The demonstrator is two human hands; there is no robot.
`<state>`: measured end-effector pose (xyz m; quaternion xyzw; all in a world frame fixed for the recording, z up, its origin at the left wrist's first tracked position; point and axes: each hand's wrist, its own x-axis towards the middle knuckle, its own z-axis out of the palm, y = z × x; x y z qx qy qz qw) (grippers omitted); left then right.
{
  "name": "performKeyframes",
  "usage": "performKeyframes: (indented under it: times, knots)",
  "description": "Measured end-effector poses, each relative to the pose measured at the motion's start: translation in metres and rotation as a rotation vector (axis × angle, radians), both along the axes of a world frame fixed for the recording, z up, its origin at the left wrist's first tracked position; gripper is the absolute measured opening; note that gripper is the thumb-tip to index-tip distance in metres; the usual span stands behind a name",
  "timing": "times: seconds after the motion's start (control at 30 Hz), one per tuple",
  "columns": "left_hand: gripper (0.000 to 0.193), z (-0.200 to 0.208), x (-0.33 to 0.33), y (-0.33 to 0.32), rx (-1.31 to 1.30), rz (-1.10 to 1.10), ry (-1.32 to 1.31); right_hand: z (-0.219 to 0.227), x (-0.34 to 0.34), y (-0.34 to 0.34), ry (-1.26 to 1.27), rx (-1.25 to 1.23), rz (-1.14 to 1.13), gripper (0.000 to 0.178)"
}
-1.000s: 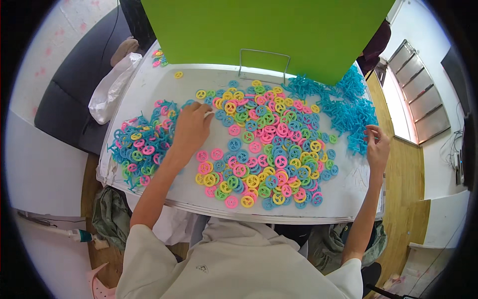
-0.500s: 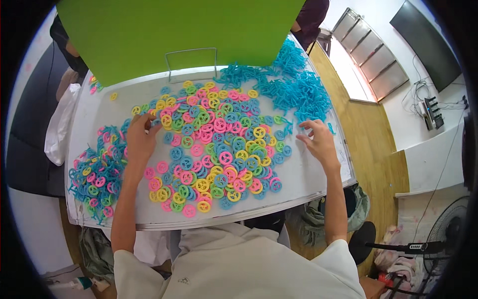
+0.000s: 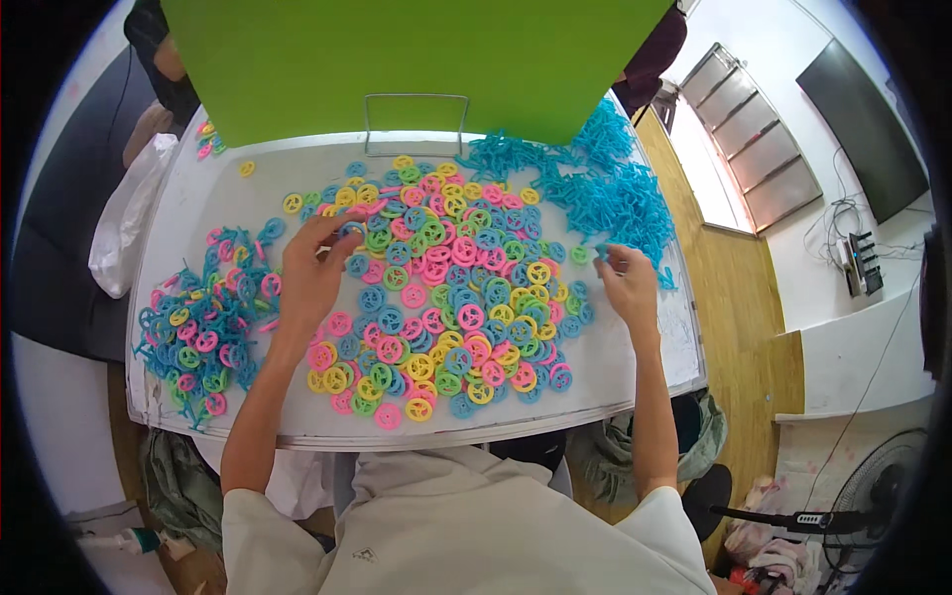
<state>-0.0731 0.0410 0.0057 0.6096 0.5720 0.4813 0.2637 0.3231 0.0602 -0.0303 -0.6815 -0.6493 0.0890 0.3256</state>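
A spread of small plastic spoked wheels (image 3: 471,317) in pink, yellow, green and blue lies on the white table. At its upper left edge, my left hand (image 3: 315,268) is closed in a pinch on a blue wheel (image 3: 352,229). My right hand (image 3: 629,285) is at the right edge of the spread, below the pile of blue plastic stems (image 3: 605,183). Its thumb and fingers pinch a small blue piece (image 3: 601,252), apparently a stem, mostly covered by the fingertips.
Left of my left forearm lies a heap of wheels joined to blue stems (image 3: 203,332). A green panel (image 3: 397,59) with a metal wire stand (image 3: 416,96) closes off the table's far side. Parts of other people show beyond it. A fan (image 3: 873,496) stands at lower right.
The view has shifted, so the table appears farther right. My right hand has moved left toward the wheels and its fingers have closed on a blue piece. My left hand has shifted slightly right.
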Motion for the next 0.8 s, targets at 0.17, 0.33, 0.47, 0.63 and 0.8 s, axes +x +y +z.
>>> performKeyframes:
  times: [0.17, 0.33, 0.47, 0.63, 0.8]
  knots:
    - [0.022, 0.02, 0.011, -0.009, -0.134, -0.119, -0.221, 0.033, -0.031, 0.004, 0.395, -0.051, 0.074, 0.021]
    - [0.022, 0.024, 0.053, -0.007, -0.232, -0.321, -0.467, 0.06, -0.099, 0.003, 0.504, -0.117, 0.49, 0.014]
    - [0.022, 0.011, 0.058, -0.009, -0.252, -0.358, -0.673, 0.065, -0.136, -0.007, 0.531, -0.198, 0.593, 0.012]
    - [0.025, 0.015, 0.055, -0.015, -0.275, -0.353, -0.687, 0.054, -0.158, -0.013, 0.578, -0.134, 0.579, 0.018]
    - [0.016, 0.006, 0.055, -0.011, -0.267, -0.296, -0.588, 0.05, -0.164, -0.015, 0.538, -0.201, 0.629, 0.018]
